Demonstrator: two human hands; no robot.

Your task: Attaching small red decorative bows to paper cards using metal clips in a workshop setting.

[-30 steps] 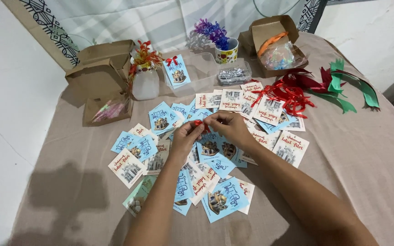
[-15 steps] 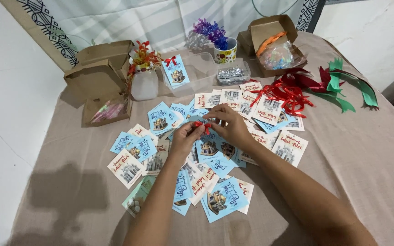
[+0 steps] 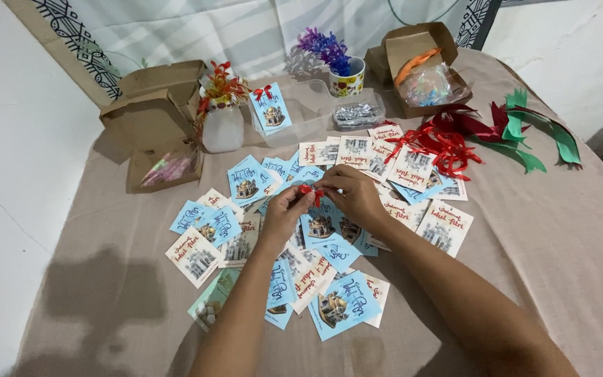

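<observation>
My left hand (image 3: 286, 213) and my right hand (image 3: 352, 196) meet above the middle of the table, both pinching a small red ribbon bow (image 3: 310, 190) between their fingertips. Under and around them lie several blue and white greeting cards (image 3: 343, 304) with a building picture, spread over the beige tablecloth (image 3: 539, 237). A pile of red ribbon bows (image 3: 440, 143) rests on cards to the right of my hands. One blue card with a red bow (image 3: 269, 109) stands at the back.
Open brown cardboard boxes stand at the back left (image 3: 155, 115) and back right (image 3: 420, 66). A white vase of red flowers (image 3: 221, 115), a mug of purple flowers (image 3: 343, 73) and a clear tub of silver bits (image 3: 357, 115) sit behind. Green and dark red ribbons (image 3: 532, 136) lie far right.
Both hands have stayed over the same cards, with the fingers shifting slightly as they work the red bow. Nothing else on the table has moved.
</observation>
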